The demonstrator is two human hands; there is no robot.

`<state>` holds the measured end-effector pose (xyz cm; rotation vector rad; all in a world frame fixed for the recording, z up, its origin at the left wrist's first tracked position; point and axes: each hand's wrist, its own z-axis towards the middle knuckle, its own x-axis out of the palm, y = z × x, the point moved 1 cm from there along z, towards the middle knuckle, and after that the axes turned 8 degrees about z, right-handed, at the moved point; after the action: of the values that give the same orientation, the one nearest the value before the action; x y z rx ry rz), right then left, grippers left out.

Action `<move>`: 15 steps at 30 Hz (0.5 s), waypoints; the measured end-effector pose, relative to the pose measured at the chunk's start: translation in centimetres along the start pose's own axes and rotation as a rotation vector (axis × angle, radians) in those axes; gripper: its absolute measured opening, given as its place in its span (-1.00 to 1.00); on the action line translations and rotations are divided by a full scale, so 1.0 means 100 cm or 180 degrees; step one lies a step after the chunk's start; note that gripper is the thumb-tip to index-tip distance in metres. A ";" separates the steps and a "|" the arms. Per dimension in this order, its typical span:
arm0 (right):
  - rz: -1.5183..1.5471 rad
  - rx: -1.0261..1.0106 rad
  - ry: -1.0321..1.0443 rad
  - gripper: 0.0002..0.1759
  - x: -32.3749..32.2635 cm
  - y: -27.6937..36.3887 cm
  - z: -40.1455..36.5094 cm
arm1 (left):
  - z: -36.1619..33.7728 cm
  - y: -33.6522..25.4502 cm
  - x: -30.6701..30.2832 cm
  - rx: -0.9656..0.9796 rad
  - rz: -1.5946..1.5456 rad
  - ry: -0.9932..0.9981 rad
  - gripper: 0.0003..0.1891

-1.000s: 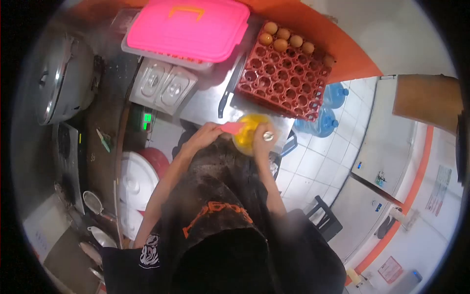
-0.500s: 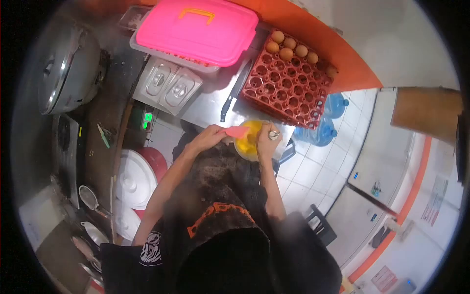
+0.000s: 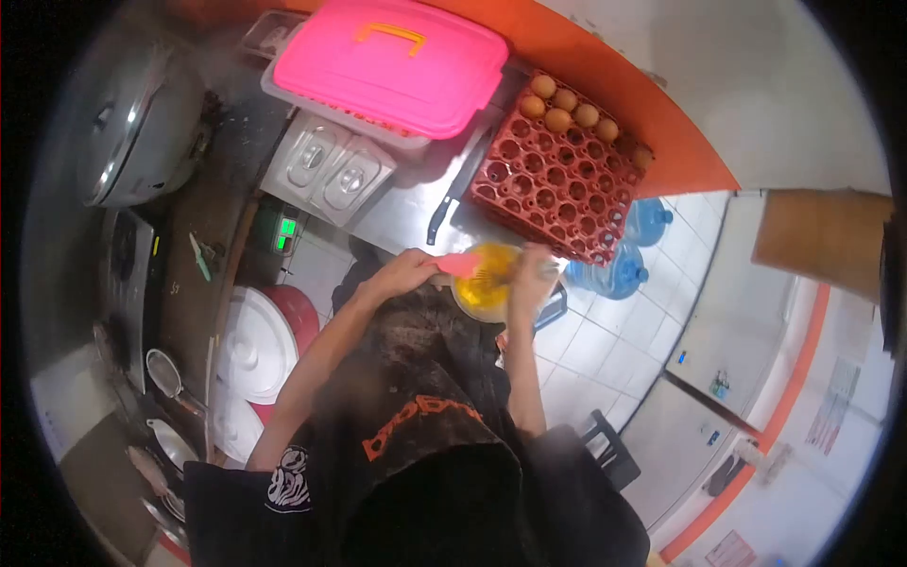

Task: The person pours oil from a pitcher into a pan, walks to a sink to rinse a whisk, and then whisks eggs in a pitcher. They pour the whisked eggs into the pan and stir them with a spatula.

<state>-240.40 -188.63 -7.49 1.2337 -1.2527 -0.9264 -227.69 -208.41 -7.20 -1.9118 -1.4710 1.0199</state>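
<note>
A bowl (image 3: pixel 470 304) of yellow liquid, which looks like beaten egg, is close in front of my body at the counter's edge. My left hand (image 3: pixel 404 272) is closed on a flat pink piece (image 3: pixel 457 265) at the bowl's left rim. On the other side, my right hand (image 3: pixel 532 288) grips a whisk (image 3: pixel 498 274) by its metal handle, its blurred wires down in the yellow liquid. Just beyond the bowl stands a stack of red egg trays (image 3: pixel 557 180), with several brown eggs (image 3: pixel 557 120) in the far rows and many bare cups.
A black-handled knife (image 3: pixel 439 219) lies on the steel counter (image 3: pixel 392 208) left of the trays. Lidded steel pans (image 3: pixel 326 170) and a pink-lidded box (image 3: pixel 397 66) stand farther left. Blue water bottles (image 3: pixel 619 271) are on the tiled floor at right. A large pot (image 3: pixel 151 142) sits far left.
My right hand has turned and shifted slightly right and down, blurred with the whisk's motion. My left hand keeps its hold on the pink piece. The whole view has shifted a little.
</note>
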 end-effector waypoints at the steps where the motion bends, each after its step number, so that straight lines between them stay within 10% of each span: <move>1: 0.0868 -0.0061 -0.0023 -0.81 0.013 0.048 0.004 | -0.002 0.002 -0.005 0.0013 0.0052 -0.0044 -0.66; 2: 0.1704 -0.0093 -0.0129 -0.81 0.014 0.073 -0.003 | -0.006 0.003 -0.007 0.0006 0.0102 -0.0012 -0.66; 4: -0.0133 -0.0128 -0.0940 -0.79 0.003 0.023 -0.018 | -0.007 -0.003 -0.004 0.0095 0.0207 0.0096 -0.67; 6: -0.1367 -0.0130 0.0133 -0.80 0.005 -0.004 -0.011 | -0.010 -0.020 -0.007 -0.0102 0.0063 0.0043 -0.64; 9: 0.2010 0.0100 0.0083 -0.81 0.007 0.059 -0.002 | 0.010 0.025 0.008 0.0215 -0.0241 -0.0023 -0.62; 13: -0.1011 -0.0307 0.0005 -0.73 -0.004 -0.032 -0.014 | 0.002 -0.006 -0.001 0.0089 0.0151 -0.0054 -0.62; 15: 0.0852 -0.0202 -0.0102 -0.73 0.028 0.060 0.000 | 0.009 0.016 0.006 0.0413 -0.0118 -0.0191 -0.62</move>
<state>-240.73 -190.46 -1.15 0.9764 -1.3650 -0.7860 -227.45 -208.32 -9.12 -1.7711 -1.4311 1.1362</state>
